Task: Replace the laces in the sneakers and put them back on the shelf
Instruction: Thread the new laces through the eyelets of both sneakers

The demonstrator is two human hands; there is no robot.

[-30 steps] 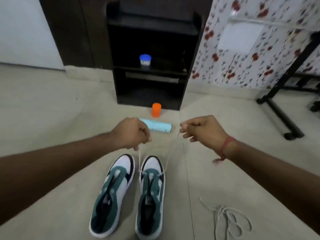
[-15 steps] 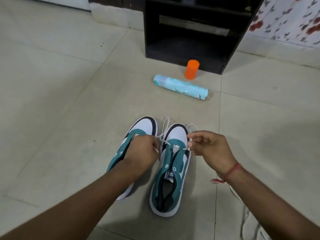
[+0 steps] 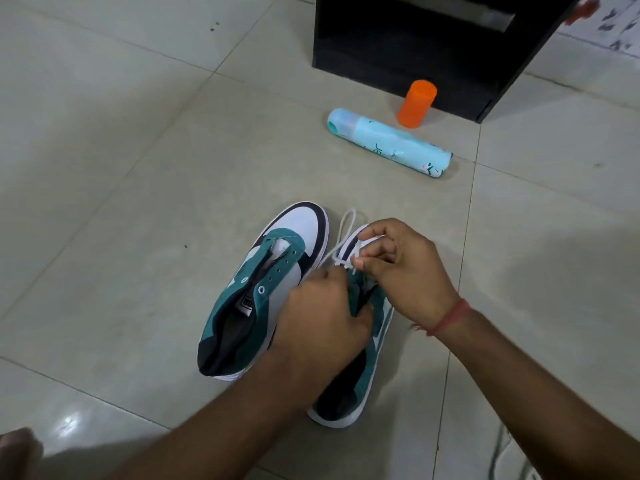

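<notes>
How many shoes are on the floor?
2. The left shoe lies unlaced beside the left hand; the right shoe sits partly hidden under both hands, right hand pinching its lace.

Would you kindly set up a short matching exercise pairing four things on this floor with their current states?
1. orange cap
2. blue spray can
3. left sneaker
4. white lace

a. pinched in the right hand
b. lying on its side
c. standing upright
d. eyelets bare

Pairs: 1-c, 2-b, 3-d, 4-a
</notes>
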